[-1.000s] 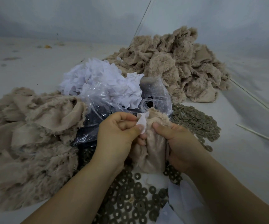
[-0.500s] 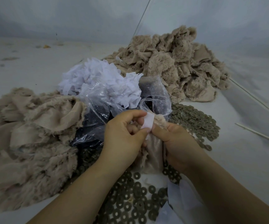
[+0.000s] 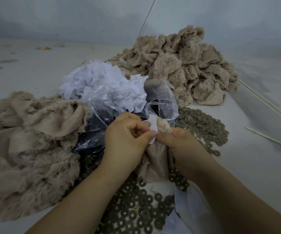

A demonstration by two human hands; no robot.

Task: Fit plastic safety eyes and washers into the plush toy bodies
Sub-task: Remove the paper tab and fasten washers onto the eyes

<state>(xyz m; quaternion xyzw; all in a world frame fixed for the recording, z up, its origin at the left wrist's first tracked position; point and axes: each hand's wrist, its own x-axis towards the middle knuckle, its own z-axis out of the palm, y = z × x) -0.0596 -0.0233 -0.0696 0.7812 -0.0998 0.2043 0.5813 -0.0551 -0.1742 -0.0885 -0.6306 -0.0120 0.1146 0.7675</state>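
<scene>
A beige plush body [image 3: 155, 159], turned inside out, hangs between my two hands at the centre. My left hand [image 3: 126, 141] pinches a small white patch [image 3: 153, 127] against the top of the plush with its thumb. My right hand [image 3: 182, 146] grips the plush from the right, its thumb meeting the patch. Grey-green washers [image 3: 139, 211] lie scattered under my forearms, and more washers [image 3: 202, 125] are heaped to the right. No safety eye shows between my fingers. A clear bag [image 3: 101, 115] with dark pieces inside lies just behind my hands.
A heap of white patches [image 3: 102, 81] sits on the bag. Beige plush pieces are piled at the left [image 3: 26, 149] and at the back right [image 3: 178, 65]. Thin white sticks [image 3: 271, 141] lie on the right of the pale surface [image 3: 254, 166].
My left thumb has drawn the white patch down against the plush top. Both hands have stayed in the same place, shifting their fingers slightly.
</scene>
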